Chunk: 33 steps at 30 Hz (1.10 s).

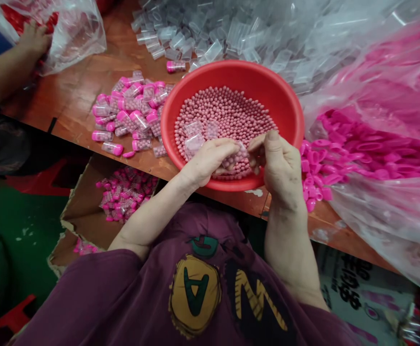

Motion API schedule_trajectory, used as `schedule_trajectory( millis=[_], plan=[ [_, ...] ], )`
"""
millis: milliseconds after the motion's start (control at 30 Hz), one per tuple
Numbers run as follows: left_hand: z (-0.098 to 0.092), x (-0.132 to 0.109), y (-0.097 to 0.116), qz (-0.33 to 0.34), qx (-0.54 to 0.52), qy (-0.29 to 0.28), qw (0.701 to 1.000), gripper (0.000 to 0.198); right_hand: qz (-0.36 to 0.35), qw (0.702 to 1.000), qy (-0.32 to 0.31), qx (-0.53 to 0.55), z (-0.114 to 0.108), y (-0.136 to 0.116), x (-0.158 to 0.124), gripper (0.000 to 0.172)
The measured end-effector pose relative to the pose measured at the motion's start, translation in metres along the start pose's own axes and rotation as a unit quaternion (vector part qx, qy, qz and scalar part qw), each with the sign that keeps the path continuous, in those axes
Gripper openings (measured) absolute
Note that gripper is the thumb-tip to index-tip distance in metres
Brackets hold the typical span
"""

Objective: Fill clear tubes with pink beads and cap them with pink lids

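A red basin [292,110] holds a heap of small pink beads [228,110]. Over its near side, my left hand [215,158] grips a small clear vial [241,153] with pink beads inside. My right hand [280,161] is closed beside the vial's right end, thumb up and fingers curled. What those fingers hold, if anything, is hidden. Several clear vials [194,144] lie on the beads left of my left hand, and at least some have beads in them.
Filled vials with pink caps [134,108] are piled left of the basin. Empty clear vials [213,50] spread behind it. Loose pink caps [314,168] spill from a plastic bag at right. A cardboard box [83,192] of capped vials stands below. Another person's hand [35,38] reaches into a bag.
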State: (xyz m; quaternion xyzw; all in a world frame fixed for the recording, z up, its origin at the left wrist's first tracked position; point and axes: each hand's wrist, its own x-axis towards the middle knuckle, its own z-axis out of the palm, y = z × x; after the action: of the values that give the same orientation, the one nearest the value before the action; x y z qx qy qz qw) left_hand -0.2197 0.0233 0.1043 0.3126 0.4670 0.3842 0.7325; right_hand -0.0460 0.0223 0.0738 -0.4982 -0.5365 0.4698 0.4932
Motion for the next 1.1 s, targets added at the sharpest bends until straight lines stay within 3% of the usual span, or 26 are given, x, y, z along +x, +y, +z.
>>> schedule_trajectory(
  millis=[300,533,700,833,1000,1100],
  plan=[
    [-0.001,-0.002,0.001,0.009,-0.014,-0.015,1.000,0.026,-0.004,1.000,-0.014,-0.021,0.000,0.004,0.001,0.063],
    [-0.003,0.003,-0.006,0.021,-0.015,-0.018,1.000,0.024,-0.031,0.997,-0.038,-0.057,0.001,0.008,0.008,0.072],
    [-0.010,0.008,-0.010,0.023,-0.029,-0.027,0.999,0.011,-0.020,0.998,-0.024,-0.062,-0.001,0.012,0.008,0.062],
    [-0.014,0.010,-0.006,-0.012,-0.069,-0.054,0.996,0.034,-0.049,0.996,-0.007,-0.078,0.000,0.010,0.003,0.055],
    [-0.014,0.013,0.001,-0.054,-0.097,-0.095,0.989,0.044,-0.083,0.993,0.039,-0.077,0.002,0.009,-0.001,0.048],
    [-0.016,0.013,0.002,-0.057,-0.116,-0.090,0.987,0.050,-0.079,0.994,0.055,-0.056,0.001,0.013,0.002,0.045]
  ],
)
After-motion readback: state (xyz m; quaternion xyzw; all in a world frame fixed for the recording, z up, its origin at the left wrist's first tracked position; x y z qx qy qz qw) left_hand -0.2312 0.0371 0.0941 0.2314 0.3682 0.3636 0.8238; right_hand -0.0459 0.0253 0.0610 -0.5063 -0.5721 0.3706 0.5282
